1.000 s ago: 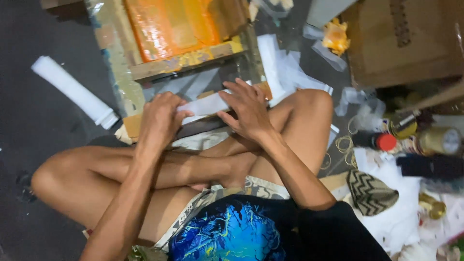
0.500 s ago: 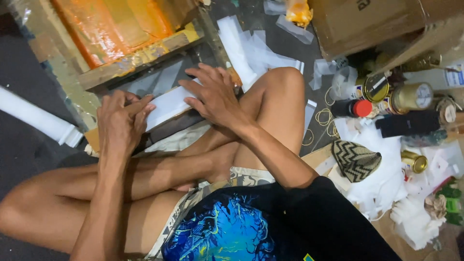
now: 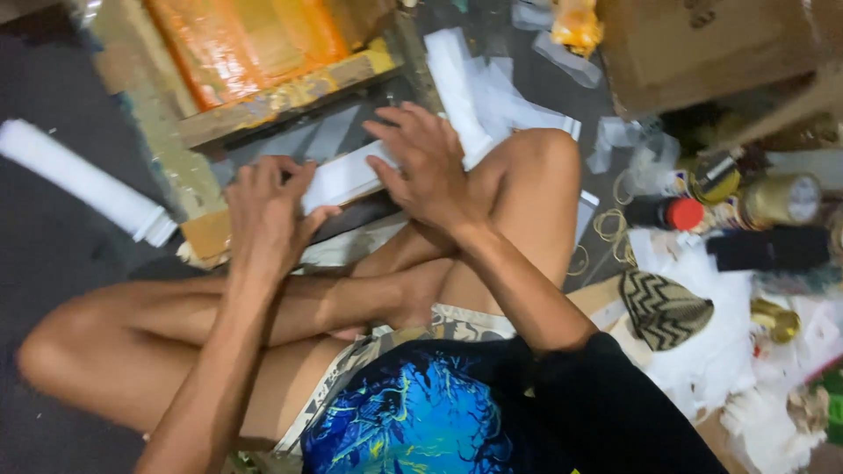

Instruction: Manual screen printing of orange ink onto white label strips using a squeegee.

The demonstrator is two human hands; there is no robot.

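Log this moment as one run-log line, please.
left hand: flat on white paper strip | right hand: pressing same strip | behind: orange-stained frame | posture: cross-legged

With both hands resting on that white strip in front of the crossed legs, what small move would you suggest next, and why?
Probably smooth the right hand outward along the white strip while the left hand pins its near end. Both hands lie flat on it with spread fingers, and it rests on a dark board, so pressing it flat looks the likely step.
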